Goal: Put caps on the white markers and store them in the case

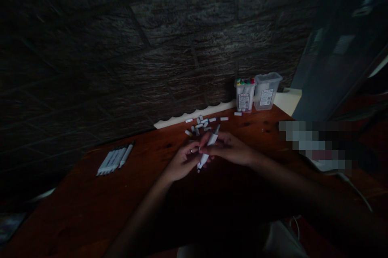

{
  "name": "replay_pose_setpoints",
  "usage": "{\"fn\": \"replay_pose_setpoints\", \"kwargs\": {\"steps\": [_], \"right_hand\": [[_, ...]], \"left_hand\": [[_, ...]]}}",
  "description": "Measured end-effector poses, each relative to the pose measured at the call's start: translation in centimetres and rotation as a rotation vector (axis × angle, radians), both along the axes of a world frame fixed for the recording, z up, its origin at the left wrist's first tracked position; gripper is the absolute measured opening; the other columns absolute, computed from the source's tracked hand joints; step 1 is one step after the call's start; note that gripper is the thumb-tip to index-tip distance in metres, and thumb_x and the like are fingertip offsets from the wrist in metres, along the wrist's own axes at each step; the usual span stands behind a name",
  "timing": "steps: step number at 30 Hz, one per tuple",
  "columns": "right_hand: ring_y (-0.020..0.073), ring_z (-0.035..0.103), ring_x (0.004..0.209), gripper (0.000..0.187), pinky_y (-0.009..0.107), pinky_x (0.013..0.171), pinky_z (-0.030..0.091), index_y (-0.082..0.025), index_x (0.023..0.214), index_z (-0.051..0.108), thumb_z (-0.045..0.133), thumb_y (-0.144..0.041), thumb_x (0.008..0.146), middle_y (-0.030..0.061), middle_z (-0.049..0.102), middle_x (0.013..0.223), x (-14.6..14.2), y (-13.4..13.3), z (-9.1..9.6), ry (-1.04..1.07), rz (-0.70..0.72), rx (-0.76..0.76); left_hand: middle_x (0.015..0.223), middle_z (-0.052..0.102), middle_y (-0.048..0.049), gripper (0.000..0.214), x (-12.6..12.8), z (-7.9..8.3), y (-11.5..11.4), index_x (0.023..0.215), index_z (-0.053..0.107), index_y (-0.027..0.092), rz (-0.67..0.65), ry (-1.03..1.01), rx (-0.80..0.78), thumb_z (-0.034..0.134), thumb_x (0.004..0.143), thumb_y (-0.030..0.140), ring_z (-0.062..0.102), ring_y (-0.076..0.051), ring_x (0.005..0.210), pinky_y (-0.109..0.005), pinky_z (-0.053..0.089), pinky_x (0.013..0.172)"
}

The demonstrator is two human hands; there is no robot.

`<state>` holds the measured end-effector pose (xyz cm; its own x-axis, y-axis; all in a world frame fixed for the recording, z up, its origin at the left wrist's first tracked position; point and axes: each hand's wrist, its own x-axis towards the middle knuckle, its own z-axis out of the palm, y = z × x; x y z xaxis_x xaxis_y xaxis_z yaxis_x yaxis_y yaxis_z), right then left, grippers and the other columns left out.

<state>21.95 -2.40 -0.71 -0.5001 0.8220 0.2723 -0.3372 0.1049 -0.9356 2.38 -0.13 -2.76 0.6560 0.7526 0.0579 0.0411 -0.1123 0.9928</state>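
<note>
A white marker (209, 144) is held at a slant in front of me above the table, its grey end pointing up and away. My right hand (235, 149) is closed around the marker's middle, thumb along its side. From the left, my left hand (183, 163), with a ring on one finger, meets it, and its fingers are closed against the marker's side. Just beyond both hands lies a loose scatter of small white marker caps (198, 125) with coloured ends. Further left, several white markers (113, 159) with dark tips lie side by side in a row.
Against the brick-patterned wall (182, 47) stand a clear tub of colour-capped markers (245, 96) and a second clear plastic tub (267, 92). A wavy-edged white strip (194, 115) runs along the wooden table's (75, 197) back. A white cable (357, 191) trails at right.
</note>
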Motion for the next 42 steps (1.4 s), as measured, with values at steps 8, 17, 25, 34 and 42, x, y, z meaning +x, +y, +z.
{"fn": "replay_pose_setpoints", "kwargs": {"steps": [8,17,25,34,42], "right_hand": [[0.0083,0.059,0.058,0.015,0.023,0.057,0.048,-0.017,0.090,0.060,0.068,-0.025,0.080,-0.0019,0.064,0.071,0.1,0.1,0.1,0.015,-0.008,-0.016],[0.0098,0.059,0.065,0.009,0.022,0.057,0.045,-0.021,0.084,0.065,0.069,-0.023,0.076,-0.0019,0.065,0.074,0.7,1.0,-0.3,0.113,-0.167,-0.062],[0.0107,0.059,0.070,0.011,0.023,0.057,0.045,-0.023,0.081,0.067,0.073,-0.024,0.072,-0.0004,0.068,0.085,1.1,1.9,-0.2,0.271,-0.351,-0.178],[0.0115,0.059,0.071,0.015,0.024,0.059,0.046,-0.021,0.082,0.069,0.076,-0.023,0.070,0.0007,0.068,0.085,1.1,2.2,-0.6,0.290,-0.372,-0.243],[0.0121,0.061,0.074,0.018,0.024,0.062,0.047,-0.021,0.081,0.069,0.079,-0.023,0.067,-0.0006,0.068,0.082,1.2,2.5,-1.0,0.386,-0.364,-0.325]], "left_hand": [[0.094,0.071,-0.0100,0.032,-0.2,-0.3,0.1,0.114,0.054,0.013,-0.009,0.012,0.021,0.062,0.086,0.028,0.068,-0.015,0.072,-0.027,0.056,0.065],[0.087,0.069,-0.0081,0.030,0.1,1.1,-0.2,0.106,0.054,0.012,0.017,0.067,0.004,0.061,0.086,0.034,0.065,-0.014,0.067,-0.026,0.054,0.059],[0.084,0.068,-0.0063,0.028,0.1,1.3,-0.3,0.104,0.054,0.013,0.054,0.054,0.010,0.062,0.085,0.033,0.065,-0.015,0.065,-0.027,0.054,0.056],[0.084,0.068,-0.0067,0.028,-0.2,1.1,-0.1,0.107,0.055,0.013,0.053,0.021,0.027,0.061,0.087,0.032,0.066,-0.015,0.066,-0.027,0.054,0.058],[0.083,0.068,-0.0062,0.031,-0.2,1.2,-0.1,0.108,0.054,0.013,0.080,0.009,0.004,0.062,0.086,0.033,0.065,-0.015,0.065,-0.027,0.054,0.055]]}}
